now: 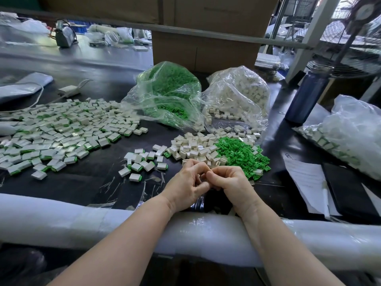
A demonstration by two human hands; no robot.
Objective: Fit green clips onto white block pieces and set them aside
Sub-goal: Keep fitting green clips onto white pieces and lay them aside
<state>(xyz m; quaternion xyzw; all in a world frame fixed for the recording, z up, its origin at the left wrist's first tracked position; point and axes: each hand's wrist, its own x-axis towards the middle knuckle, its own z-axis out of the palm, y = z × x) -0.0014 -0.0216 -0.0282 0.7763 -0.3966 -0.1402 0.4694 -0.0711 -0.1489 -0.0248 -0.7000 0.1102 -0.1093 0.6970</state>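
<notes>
My left hand (186, 185) and my right hand (232, 182) meet fingertip to fingertip above the black table, near its front edge. Their fingers curl round a small piece that is almost wholly hidden; I cannot tell if it is a block, a clip or both. Just beyond the hands lie a heap of loose white blocks (195, 147) and a heap of loose green clips (241, 154). A small group of fitted blocks (142, 162) lies to the left of the hands. A wide spread of fitted blocks (59, 131) covers the table's left side.
Behind the heaps stand a clear bag of green clips (167, 89) and a clear bag of white blocks (237, 93). A dark bottle (307, 96), another bag of fitted blocks (346, 137), papers (307, 178) and a black book sit at right. A padded white rail (103, 221) edges the table front.
</notes>
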